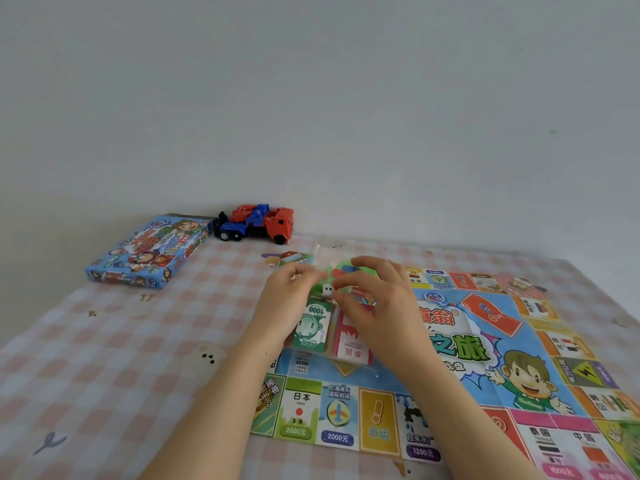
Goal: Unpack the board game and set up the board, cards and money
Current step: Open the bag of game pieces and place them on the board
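Board (485,344) lies unfolded flat on the right half of the desk (104,368), over a pink checked cloth. Left hand (291,301) and right hand (377,306) meet above the board's near-left part. The fingers of both are curled and pinch a clear bag (332,329) near its middle. Inside the bag: green money (311,329) marked 1000, red cards (351,344) beside it, a white die (327,289) above them. Game box (149,252) lies closed at far left. Toy truck (258,225) stands by the wall.
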The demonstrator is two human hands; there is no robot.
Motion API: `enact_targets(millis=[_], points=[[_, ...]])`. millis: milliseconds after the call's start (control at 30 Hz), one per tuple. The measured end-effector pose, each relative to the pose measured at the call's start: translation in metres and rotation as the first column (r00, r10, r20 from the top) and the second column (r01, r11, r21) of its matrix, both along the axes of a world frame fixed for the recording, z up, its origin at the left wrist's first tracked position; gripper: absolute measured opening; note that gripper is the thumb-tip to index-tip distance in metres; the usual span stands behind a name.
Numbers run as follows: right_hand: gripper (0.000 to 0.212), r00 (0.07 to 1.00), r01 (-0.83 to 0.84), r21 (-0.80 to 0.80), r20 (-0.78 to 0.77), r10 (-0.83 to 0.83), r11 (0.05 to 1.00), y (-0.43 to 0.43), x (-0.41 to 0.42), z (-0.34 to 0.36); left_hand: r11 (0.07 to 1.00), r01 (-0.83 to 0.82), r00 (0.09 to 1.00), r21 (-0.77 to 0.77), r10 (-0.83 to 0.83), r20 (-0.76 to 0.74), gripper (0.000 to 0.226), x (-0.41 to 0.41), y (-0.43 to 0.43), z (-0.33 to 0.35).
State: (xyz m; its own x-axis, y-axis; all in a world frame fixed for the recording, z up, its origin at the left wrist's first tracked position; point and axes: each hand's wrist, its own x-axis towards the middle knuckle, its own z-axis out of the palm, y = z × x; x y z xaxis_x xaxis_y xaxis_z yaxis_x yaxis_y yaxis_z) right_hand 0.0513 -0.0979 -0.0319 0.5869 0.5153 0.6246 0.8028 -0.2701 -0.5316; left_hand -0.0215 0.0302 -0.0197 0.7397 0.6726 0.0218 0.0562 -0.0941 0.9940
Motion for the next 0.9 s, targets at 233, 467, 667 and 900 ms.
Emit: enact_targets(millis=[233,467,667,900], points=[[0.024,1.0,-0.012,-0.048,0.004,0.012,0.999,-0.001,-0.005,-0.001,0.999,-0.017,0.998,0.052,0.015,0.055,0.029,-0.002,-0.004,0.0],[0.047,0.998,-0.023,-0.161,-0.054,0.014,0.987,-0.001,-0.008,-0.001,0.996,0.008,0.999,0.088,-0.012,0.043,0.025,-0.001,-0.003,0.001],[0.016,0.98,-0.051,0.031,-0.193,0.056,0.998,-0.003,-0.009,0.004,0.99,0.012,1.0,0.137,-0.014,0.011,0.036,0.0,-0.002,-0.003],[0.013,0.757,0.077,0.438,-0.611,0.233,0.896,-0.029,-0.005,0.033,0.992,-0.033,0.999,0.125,0.033,0.005,0.035,-0.002,0.001,-0.005]])
